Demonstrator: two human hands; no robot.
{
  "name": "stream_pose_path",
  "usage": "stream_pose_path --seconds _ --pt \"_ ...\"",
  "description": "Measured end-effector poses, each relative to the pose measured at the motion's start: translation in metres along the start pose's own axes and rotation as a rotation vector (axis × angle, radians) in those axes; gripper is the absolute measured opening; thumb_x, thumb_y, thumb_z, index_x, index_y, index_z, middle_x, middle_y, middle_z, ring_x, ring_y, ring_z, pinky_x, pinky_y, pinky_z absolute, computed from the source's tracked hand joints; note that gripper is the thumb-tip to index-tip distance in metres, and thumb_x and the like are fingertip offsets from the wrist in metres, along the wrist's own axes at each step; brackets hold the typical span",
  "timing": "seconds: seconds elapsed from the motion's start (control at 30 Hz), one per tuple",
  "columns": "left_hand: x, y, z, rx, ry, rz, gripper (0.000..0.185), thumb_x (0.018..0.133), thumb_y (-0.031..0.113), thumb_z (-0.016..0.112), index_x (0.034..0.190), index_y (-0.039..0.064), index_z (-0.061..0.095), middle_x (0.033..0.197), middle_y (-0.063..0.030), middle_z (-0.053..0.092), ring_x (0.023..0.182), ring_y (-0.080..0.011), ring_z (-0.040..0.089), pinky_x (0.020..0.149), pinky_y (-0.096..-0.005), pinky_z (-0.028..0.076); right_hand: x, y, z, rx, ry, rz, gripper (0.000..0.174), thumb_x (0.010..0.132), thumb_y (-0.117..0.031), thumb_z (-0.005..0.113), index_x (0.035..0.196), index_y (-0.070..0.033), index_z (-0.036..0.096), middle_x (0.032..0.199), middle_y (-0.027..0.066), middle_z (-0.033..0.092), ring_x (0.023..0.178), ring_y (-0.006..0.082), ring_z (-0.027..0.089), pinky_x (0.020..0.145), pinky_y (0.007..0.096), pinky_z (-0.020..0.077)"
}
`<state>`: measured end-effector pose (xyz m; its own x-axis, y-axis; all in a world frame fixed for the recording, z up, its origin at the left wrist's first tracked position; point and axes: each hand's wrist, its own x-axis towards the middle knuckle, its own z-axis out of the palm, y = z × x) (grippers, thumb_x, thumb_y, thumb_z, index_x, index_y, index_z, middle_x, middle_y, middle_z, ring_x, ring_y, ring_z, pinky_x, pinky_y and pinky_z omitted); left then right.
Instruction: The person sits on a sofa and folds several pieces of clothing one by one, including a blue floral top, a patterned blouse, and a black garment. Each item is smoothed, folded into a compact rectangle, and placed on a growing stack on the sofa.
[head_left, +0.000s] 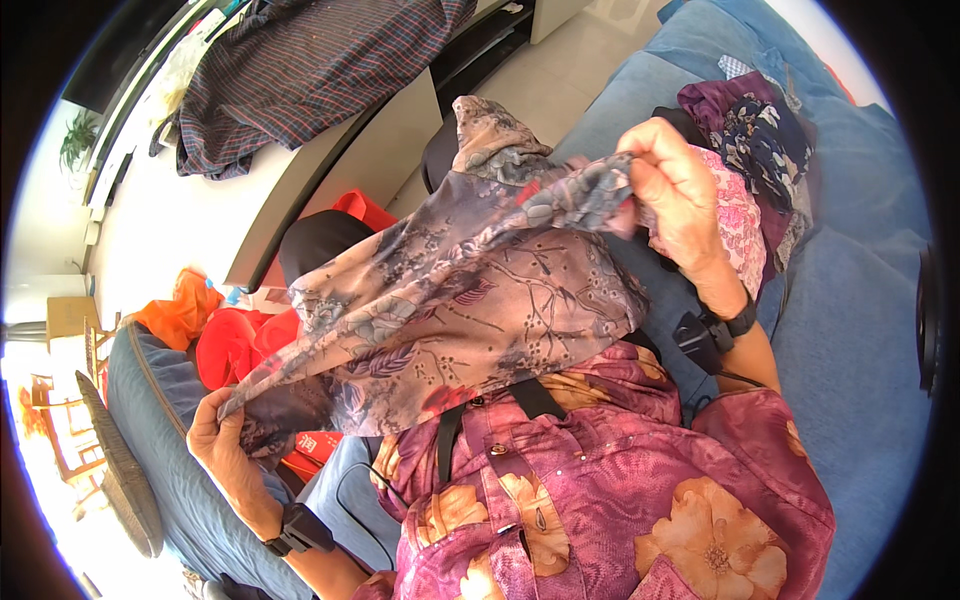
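A thin garment (480, 307) in muted mauve and grey, printed with flowers and branches, lies spread across my lap. My left hand (225, 435) pinches one end of its edge at the lower left. The other end is gripped between thumb and fingers of my right hand (671, 195), raised at the upper right. Between the two hands the fabric runs in a long diagonal fold. A gathered part of the cloth rests over my knee toward the top. Near my right hand the fabric is blurred. Each wrist wears a black strapped device.
To my right on the blue sofa cover (847, 300) is a heap of clothes (757, 150), purple, navy floral and pink. A dark plaid shirt (315, 75) lies on the table (202, 225) ahead. Red bags (240, 349) and orange cloth (180, 307) sit by the left armrest.
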<state>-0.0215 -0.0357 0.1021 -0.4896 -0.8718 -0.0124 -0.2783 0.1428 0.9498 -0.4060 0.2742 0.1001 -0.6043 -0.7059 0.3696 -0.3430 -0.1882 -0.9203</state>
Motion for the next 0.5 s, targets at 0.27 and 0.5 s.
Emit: stream_pose_path --seconds 0.27,0.5 --pt "0.014 0.002 -0.005 -0.036 -0.143 -0.047 0.013 0.089 0.002 0.063 0.099 -0.003 0.069 0.084 0.0009 0.066 0.074 -0.0059 0.057 0.069 -0.0192 0.044 0.041 -0.047 -0.026 -0.096 -0.113 0.124 0.014 0.097 -0.016 0.058 0.094 -0.003 0.06 0.079 -0.0036 0.057 0.075 0.0035 0.051 0.07 0.0207 0.0433" --pt "0.031 -0.028 0.013 0.163 -0.221 -0.141 0.014 0.089 0.01 0.068 0.091 -0.004 0.069 0.077 0.001 0.064 0.069 -0.0062 0.054 0.065 -0.0206 0.043 0.104 0.081 -0.014 -0.236 -0.337 0.545 0.019 0.096 -0.021 0.063 0.103 -0.003 0.063 0.09 0.0022 0.064 0.076 0.0068 0.058 0.068 0.0215 0.0478"
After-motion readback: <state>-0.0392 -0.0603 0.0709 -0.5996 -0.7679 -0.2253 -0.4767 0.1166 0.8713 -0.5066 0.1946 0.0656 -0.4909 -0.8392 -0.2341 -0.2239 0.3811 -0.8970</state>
